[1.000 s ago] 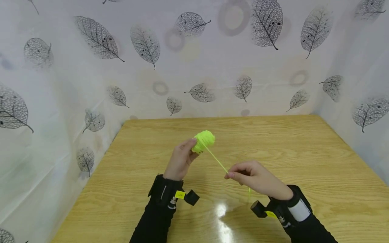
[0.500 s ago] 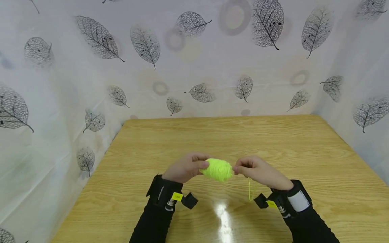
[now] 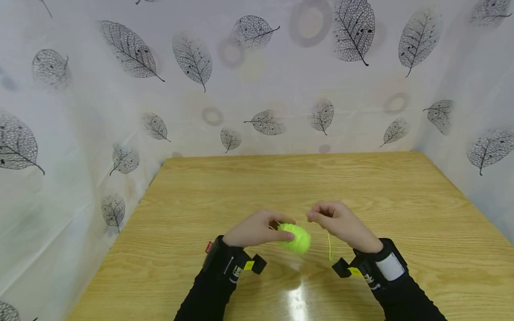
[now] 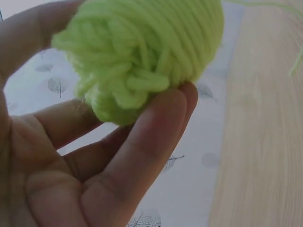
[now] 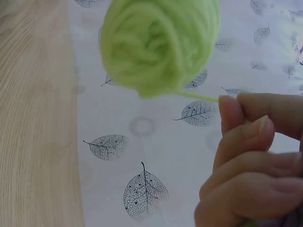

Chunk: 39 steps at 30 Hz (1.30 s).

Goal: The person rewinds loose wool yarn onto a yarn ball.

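My left hand (image 3: 259, 228) grips a neon yellow-green ball of yarn (image 3: 298, 239) between thumb and fingers, above the table. In the left wrist view the ball (image 4: 147, 42) shows its looped end, with the thumb pressed against its side. To the right, my right hand (image 3: 341, 223) pinches the yarn strand (image 5: 198, 96) between thumb and forefinger. A short stretch of strand runs from the ball to those fingertips in the right wrist view. The loose yarn tail (image 3: 329, 247) hangs down below the right hand.
A wooden table (image 3: 225, 187) with a glossy light reflection near its front lies under both hands. White cloth with a leaf print (image 3: 267, 122) rises behind it and on both sides. Each wrist wears a black strap with a small camera (image 3: 341, 267).
The left hand with the yarn ball has swung down and towards me, from the far side of the strand to its near side. The right hand has shifted slightly up, still pinching the strand.
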{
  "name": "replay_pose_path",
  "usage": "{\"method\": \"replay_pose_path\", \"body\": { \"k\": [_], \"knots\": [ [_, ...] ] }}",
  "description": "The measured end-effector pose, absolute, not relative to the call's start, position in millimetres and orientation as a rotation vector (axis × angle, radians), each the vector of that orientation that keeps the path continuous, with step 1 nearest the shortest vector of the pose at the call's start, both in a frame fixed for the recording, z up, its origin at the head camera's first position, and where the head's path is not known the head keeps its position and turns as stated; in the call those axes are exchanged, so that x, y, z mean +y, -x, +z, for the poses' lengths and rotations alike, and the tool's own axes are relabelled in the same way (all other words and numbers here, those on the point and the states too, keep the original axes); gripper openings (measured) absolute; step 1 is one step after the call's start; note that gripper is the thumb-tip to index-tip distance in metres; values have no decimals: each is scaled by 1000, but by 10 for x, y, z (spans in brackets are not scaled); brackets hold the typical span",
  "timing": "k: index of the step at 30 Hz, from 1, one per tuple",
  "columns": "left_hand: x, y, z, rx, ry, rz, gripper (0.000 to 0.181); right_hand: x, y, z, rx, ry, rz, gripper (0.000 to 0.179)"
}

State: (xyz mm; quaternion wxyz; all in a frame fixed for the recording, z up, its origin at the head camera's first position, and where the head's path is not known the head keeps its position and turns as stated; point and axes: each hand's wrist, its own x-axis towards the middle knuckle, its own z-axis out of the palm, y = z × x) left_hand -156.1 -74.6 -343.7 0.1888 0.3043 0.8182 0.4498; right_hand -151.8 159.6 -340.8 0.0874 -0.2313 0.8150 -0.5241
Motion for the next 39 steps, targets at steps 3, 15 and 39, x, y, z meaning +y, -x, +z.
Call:
{"method": "replay_pose_path", "body": {
  "k": [3,15,39],
  "knots": [
    [-730,1578,-3474,2409,-839,1223,43,1578,1494,-3395,2444,706,-1569,23],
    [-718,1626,-3535,2611,-495,1468,44,1533,1381,-3324,2459,813,-1606,22],
    [-798,1647,-3366,1696,-315,2411,33,1459,1361,-3366,2349,1082,-1522,20]
  ]
}}
